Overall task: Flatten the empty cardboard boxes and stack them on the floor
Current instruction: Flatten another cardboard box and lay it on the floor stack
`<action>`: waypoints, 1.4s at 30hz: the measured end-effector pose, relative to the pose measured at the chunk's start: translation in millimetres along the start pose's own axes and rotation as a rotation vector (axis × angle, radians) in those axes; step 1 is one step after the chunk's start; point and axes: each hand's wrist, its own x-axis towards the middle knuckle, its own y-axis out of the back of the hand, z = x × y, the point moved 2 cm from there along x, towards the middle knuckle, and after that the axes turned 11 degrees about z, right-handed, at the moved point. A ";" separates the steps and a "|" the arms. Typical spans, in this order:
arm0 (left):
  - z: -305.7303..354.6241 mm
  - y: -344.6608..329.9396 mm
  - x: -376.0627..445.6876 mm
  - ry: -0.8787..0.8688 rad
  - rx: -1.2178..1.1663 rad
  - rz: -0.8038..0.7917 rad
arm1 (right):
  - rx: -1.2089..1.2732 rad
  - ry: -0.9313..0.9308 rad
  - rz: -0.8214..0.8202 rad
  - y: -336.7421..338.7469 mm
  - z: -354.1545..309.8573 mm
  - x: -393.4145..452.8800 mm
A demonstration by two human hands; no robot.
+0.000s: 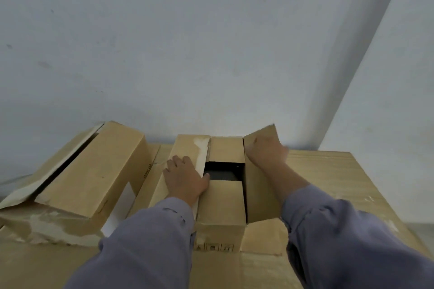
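A brown cardboard box (220,209) stands in front of me with its top flaps partly open and a dark gap in the middle. My left hand (185,178) lies flat on the left long flap (187,148), fingers spread, thumb at the flap's inner edge. My right hand (266,150) grips the raised right flap (260,195) near its far end. A second long box (98,166) lies tilted to the left, one end open. Both rest on large flat cardboard (328,171).
A pale wall rises right behind the boxes, with a corner edge running up at the right. Torn flattened cardboard (47,225) lies under the left box. Bare floor shows at the far right (420,230).
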 end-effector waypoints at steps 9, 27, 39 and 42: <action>10.8 36.2 6.8 0.006 -0.079 -0.059 | 0.045 -0.005 -0.150 -65.4 6.3 -35.2; -54.1 37.4 -19.3 0.061 0.298 0.149 | 0.080 0.159 -0.071 -70.0 26.4 -19.7; -61.9 -8.0 -11.6 0.139 -0.016 0.058 | 0.165 0.717 -0.004 -90.8 -60.8 5.3; -61.4 -11.5 -7.5 0.083 -0.021 0.077 | 0.050 0.790 0.006 -100.7 -77.7 5.0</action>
